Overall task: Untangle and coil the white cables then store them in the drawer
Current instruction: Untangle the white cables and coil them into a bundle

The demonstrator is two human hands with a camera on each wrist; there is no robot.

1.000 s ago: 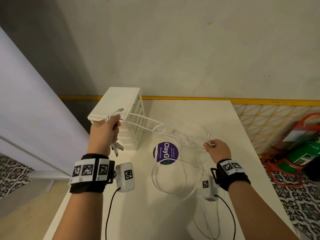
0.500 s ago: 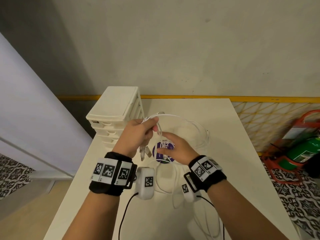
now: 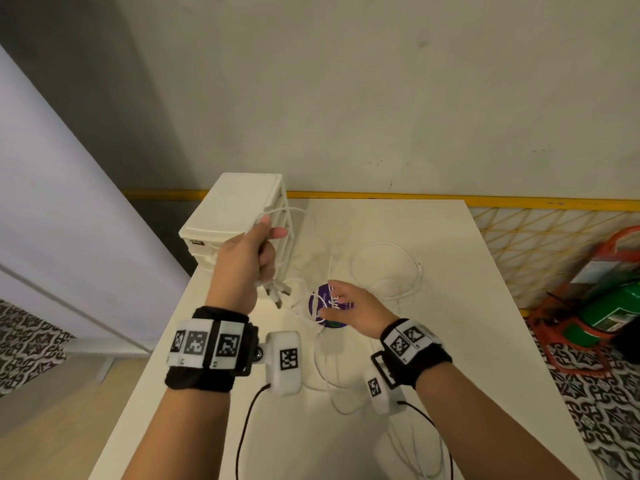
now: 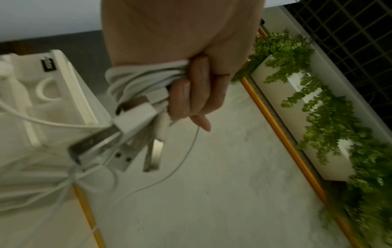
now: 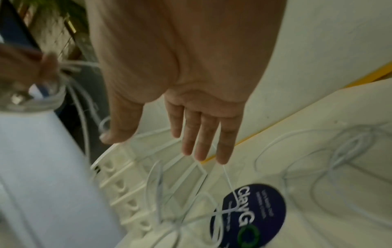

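On the white table (image 3: 433,358) in front of me, toward its far left corner, stands the white drawer unit (image 3: 239,209), its stacked drawer fronts with their curved pulls facing left. My left hand (image 3: 246,261) is raised just in front of that unit, fingers curled tight around a gathered bundle of the white cables (image 4: 137,80). In the left wrist view the loops of the bundle pass through my fist, and several USB plugs (image 4: 118,144) with metal ends hang out below my fingers (image 4: 191,94). A thin strand trails from the bundle down toward the tabletop.

My right hand (image 3: 349,310) is lower and to the right, held above a round purple sticker (image 5: 250,216) on the table. Its fingers (image 5: 203,137) are straight and spread, gripping nothing; a thin cable strand runs just below the fingertips, and I cannot tell whether it touches them. More loose cable (image 3: 398,271) lies in wide loops on the table to the far right of the sticker, and further loops run along the near side under my right wrist.

Off the table's right edge, on the patterned floor, sits a green cylinder (image 3: 613,313) in a red-orange frame.
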